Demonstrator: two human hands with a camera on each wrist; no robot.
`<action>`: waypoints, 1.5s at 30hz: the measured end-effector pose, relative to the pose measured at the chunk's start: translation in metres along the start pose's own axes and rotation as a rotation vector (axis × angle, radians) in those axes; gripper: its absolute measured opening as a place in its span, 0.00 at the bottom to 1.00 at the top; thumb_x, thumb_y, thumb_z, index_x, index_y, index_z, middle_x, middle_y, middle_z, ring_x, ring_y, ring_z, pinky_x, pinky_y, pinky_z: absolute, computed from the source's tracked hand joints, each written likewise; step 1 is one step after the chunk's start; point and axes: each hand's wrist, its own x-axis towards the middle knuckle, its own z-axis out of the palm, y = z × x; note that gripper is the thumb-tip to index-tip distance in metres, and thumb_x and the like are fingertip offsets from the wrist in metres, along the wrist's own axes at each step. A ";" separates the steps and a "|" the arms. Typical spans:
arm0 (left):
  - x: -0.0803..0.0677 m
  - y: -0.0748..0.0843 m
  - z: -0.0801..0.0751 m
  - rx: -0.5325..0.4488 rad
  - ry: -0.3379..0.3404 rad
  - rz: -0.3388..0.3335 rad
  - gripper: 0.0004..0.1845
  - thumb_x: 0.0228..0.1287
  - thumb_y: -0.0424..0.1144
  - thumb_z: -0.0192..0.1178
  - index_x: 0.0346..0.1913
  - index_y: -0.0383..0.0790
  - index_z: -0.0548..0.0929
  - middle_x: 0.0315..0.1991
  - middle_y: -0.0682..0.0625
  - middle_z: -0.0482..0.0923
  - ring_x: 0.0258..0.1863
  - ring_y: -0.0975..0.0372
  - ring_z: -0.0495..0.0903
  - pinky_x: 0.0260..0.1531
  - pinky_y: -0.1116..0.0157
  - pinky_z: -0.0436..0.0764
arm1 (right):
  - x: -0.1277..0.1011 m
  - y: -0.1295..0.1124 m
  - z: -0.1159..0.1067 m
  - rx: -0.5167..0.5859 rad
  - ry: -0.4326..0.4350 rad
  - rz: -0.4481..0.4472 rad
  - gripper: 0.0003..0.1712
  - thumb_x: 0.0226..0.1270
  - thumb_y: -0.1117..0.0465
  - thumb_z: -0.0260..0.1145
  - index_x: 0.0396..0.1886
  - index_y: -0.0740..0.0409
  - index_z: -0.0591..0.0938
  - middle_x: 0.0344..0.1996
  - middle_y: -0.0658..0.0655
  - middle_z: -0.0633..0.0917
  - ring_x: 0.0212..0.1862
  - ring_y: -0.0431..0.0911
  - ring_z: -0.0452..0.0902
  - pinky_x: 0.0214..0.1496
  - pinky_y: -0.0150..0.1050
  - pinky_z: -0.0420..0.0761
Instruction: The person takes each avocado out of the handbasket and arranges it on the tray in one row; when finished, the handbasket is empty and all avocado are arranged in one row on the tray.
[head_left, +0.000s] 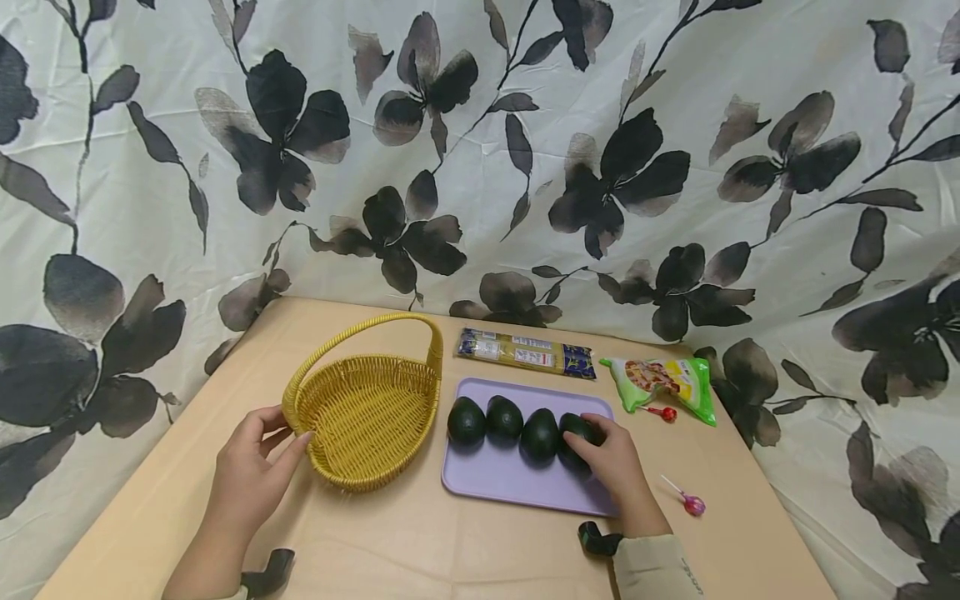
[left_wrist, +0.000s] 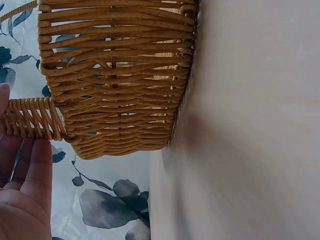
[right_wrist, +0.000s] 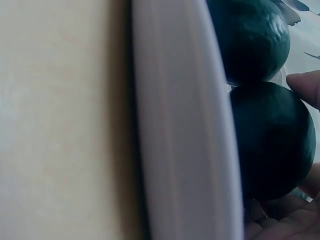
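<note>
A yellow wicker basket [head_left: 360, 367] with an arched handle stands empty on the tan table. My left hand [head_left: 258, 462] holds its left rim where the handle joins, thumb against the weave; the left wrist view shows the basket [left_wrist: 115, 75] close up with my fingers [left_wrist: 35, 175] behind the handle. Right of the basket, a lilac tray [head_left: 495, 479] carries several dark green avocados in a row. My right hand [head_left: 600, 454] curls round the rightmost avocado [head_left: 576, 427]. In the right wrist view that avocado [right_wrist: 270, 140] rests on the tray [right_wrist: 180, 125], a fingertip [right_wrist: 305, 85] on its side.
Behind the tray lies a long noodle packet [head_left: 525, 352]. At the right are a green snack bag [head_left: 663, 382], a red lollipop [head_left: 663, 412] and a pink lollipop [head_left: 692, 502]. A flowered curtain hangs close behind the table, whose right edge [head_left: 780, 517] is near.
</note>
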 end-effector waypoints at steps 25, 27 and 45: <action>-0.001 0.000 0.001 0.024 0.001 0.010 0.26 0.59 0.25 0.72 0.59 0.30 0.74 0.54 0.44 0.78 0.54 0.76 0.76 0.57 0.87 0.76 | -0.005 -0.007 -0.011 -0.001 0.014 0.008 0.31 0.71 0.53 0.70 0.69 0.61 0.76 0.61 0.67 0.82 0.62 0.58 0.78 0.69 0.54 0.80; 0.000 -0.001 0.001 0.040 0.000 0.007 0.26 0.60 0.25 0.72 0.59 0.30 0.74 0.54 0.44 0.78 0.55 0.67 0.80 0.56 0.87 0.76 | -0.005 -0.007 -0.013 -0.006 0.020 0.007 0.30 0.71 0.52 0.70 0.68 0.60 0.77 0.60 0.66 0.83 0.60 0.57 0.79 0.65 0.50 0.82; -0.002 -0.001 0.001 -0.009 0.085 0.105 0.32 0.56 0.23 0.74 0.64 0.29 0.74 0.54 0.42 0.79 0.56 0.83 0.72 0.57 0.87 0.77 | -0.007 -0.018 -0.022 -0.010 0.071 -0.033 0.27 0.74 0.54 0.66 0.67 0.61 0.77 0.57 0.65 0.84 0.59 0.57 0.80 0.69 0.55 0.81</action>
